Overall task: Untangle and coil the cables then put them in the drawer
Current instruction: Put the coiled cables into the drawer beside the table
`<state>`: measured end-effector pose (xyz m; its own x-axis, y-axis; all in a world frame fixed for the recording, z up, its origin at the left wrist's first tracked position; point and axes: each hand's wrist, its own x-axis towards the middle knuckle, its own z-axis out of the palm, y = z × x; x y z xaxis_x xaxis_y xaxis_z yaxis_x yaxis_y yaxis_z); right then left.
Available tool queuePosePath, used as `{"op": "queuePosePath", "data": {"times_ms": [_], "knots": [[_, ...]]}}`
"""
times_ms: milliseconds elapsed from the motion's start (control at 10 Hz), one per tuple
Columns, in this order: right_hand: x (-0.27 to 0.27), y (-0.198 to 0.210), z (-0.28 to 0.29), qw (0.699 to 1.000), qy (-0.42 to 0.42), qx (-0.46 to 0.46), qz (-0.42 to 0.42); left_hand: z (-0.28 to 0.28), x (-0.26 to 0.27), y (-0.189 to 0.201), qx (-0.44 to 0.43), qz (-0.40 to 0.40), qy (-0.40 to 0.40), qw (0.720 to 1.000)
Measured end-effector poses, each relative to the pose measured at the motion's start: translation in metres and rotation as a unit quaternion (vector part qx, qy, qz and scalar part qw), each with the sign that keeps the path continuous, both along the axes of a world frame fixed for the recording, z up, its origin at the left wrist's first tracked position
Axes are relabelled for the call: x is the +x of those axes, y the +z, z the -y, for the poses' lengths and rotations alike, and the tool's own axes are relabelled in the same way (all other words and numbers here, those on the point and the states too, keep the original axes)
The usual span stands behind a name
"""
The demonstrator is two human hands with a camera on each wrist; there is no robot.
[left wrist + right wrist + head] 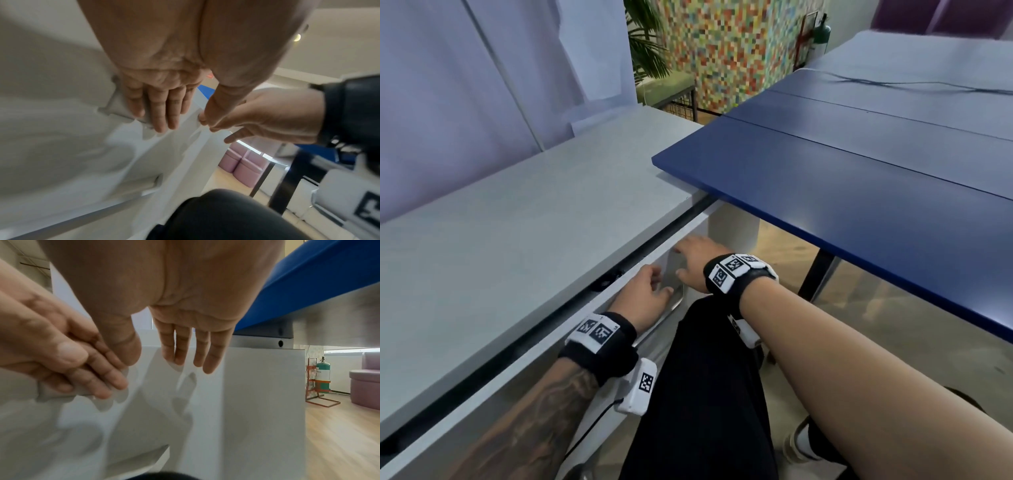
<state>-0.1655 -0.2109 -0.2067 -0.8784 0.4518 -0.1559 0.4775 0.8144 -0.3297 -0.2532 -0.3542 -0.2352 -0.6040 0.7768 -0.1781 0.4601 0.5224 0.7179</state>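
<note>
Both grips flat on drawer [690, 240] front

A big blue worktop [859, 178] sits on the right, with a thin line running across it. It has a dark leg [816, 274] that goes down to the light wood floor [876, 308]. A white worktop [500, 240] is on the left, and its far corner goes under the blue one. Behind it hangs a pale curtain [465, 85]. Far back is a wall of many small colored squares [729, 51], with a green plant [647, 44] beside it. A green gas tank [323, 376] stands in an orange frame on the floor. Near it is a soft purple seat [366, 379]. Two purple stools [240, 164] stand side by side
</note>
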Motion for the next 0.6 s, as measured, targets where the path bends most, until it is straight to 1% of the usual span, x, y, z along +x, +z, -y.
{"op": "queuePosePath", "data": {"times_ms": [100,200,300,400,500,600], "knots": [[-0.017,-0.002,0.005,1.000,0.013,-0.010,0.002,-0.001,-0.018,-0.002,-0.002,-0.047,0.011,0.999],[-0.023,0.002,0.011,0.999,0.023,-0.024,-0.004,-0.003,-0.028,0.000,-0.002,-0.069,0.026,0.997],[-0.011,0.011,0.013,1.000,0.023,-0.014,-0.017,-0.005,-0.029,0.002,-0.041,-0.093,0.001,0.995],[0.020,0.030,0.006,1.000,-0.001,0.000,-0.024,-0.022,-0.018,0.018,-0.056,-0.108,-0.034,0.992],[0.063,0.054,-0.006,0.998,-0.037,0.023,-0.040,-0.053,0.008,0.054,-0.007,-0.126,-0.092,0.988],[0.117,0.091,-0.028,0.993,-0.096,0.054,-0.048,-0.099,0.041,0.102,0.051,-0.183,-0.165,0.968]]}}
